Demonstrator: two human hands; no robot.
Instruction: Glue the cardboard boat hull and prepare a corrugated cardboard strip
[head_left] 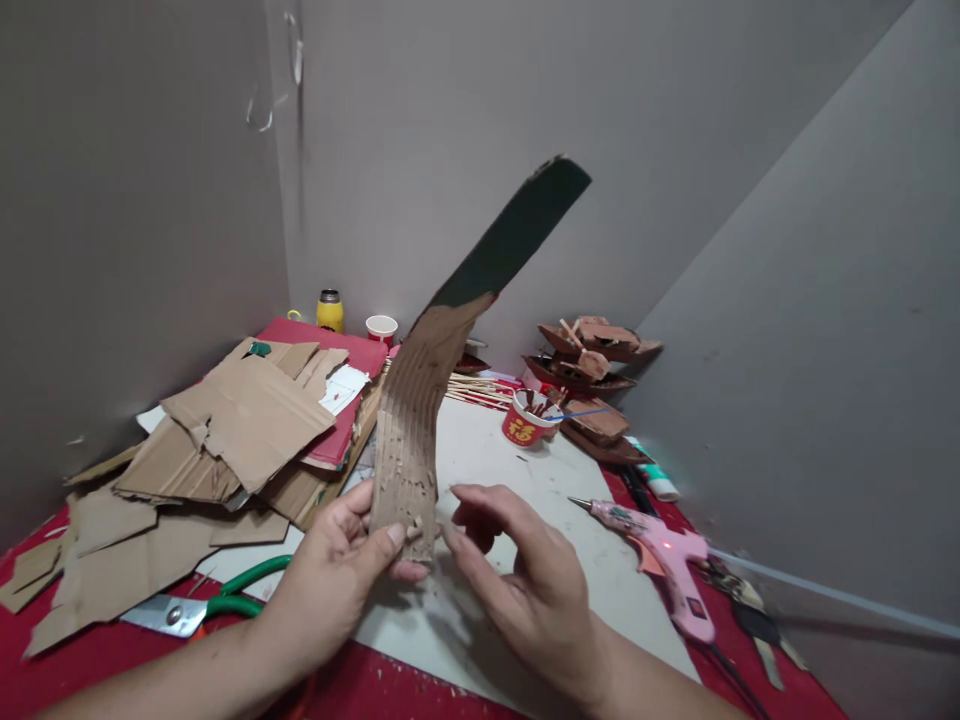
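Left hand (341, 555) grips cardboard strip (411, 430) low; right hand (529, 575) — just beside.

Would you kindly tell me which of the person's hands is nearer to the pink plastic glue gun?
Right. The right hand is left of the pink plastic glue gun, not touching it; the left hand is farther left, gripping the bent brown-and-green cardboard strip.

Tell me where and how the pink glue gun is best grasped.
Likely by the handle, the right hand coming from the near side: the pink glue gun lies with that handle extending toward the camera, while the pointed nozzle, best avoided, faces left.
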